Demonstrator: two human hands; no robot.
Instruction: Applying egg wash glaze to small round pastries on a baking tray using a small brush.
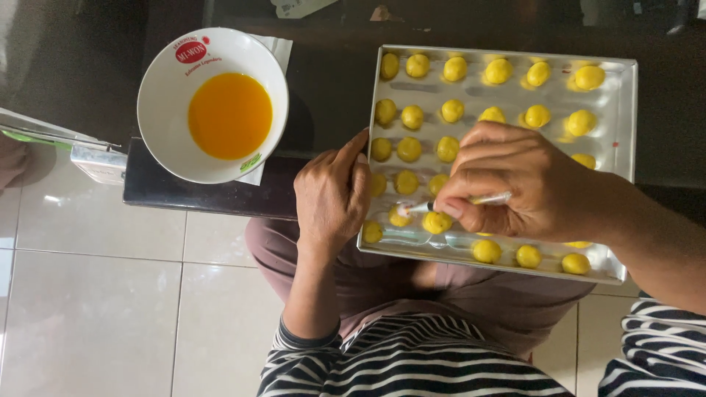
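**Glazing dough balls, near-left corner of tray**

Right hand (518, 191) pinches a small brush (456, 204), tip on a dough ball (400, 216). Left hand (332, 192) holds nothing, fingers resting on the tray (621, 110) edge. Best with light strokes and that edge steadied. Bowl of yolk (213, 104) sits left on the dark surface (198, 192).

Pale tiled floor (110, 294), dark table (184, 195)
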